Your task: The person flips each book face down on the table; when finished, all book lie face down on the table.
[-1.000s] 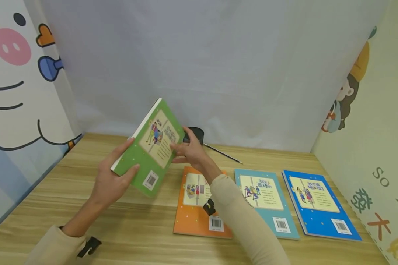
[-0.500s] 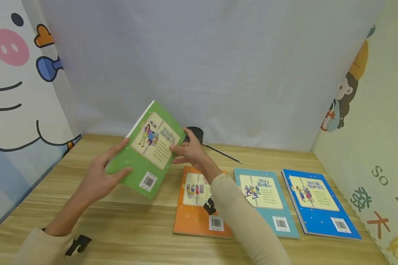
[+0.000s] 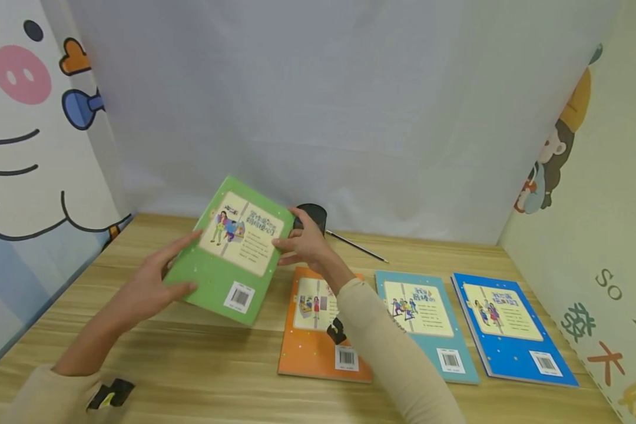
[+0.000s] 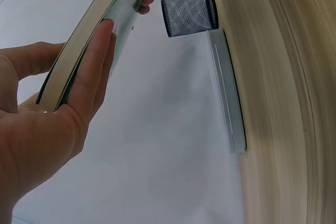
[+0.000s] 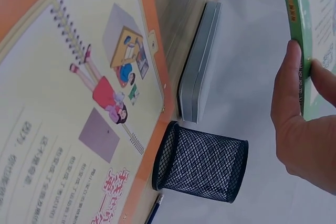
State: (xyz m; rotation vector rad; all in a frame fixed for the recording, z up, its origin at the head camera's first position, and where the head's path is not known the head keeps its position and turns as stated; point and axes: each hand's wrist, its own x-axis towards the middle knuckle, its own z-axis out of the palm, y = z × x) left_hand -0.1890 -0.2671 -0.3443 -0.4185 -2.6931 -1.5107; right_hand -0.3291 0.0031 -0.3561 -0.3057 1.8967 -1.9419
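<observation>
A green book [image 3: 212, 288] is held up tilted above the wooden table, its back cover with picture panel and barcode facing me. My left hand [image 3: 148, 288] grips its left edge, thumb on the cover and fingers behind. In the left wrist view the book's page edges [image 4: 84, 35] sit between that thumb and fingers. My right hand [image 3: 310, 241] pinches the right side, at the spine in the right wrist view. To the right lie an orange book [image 3: 307, 353], partly covered by my right sleeve, a teal book [image 3: 429, 347] and a blue book [image 3: 509, 353].
Behind my right hand a black mesh pen holder [image 5: 205, 163] stands by the back curtain. A pencil [image 3: 355, 246] lies beside it on the table [image 3: 191, 377]. A flat grey case [image 4: 228, 93] rests along the back, hidden behind the green book in the head view.
The green book has turned to show its cover more squarely, its top dropping down and left. My left hand has moved left and slightly down with it; the right stays nearly in place.
</observation>
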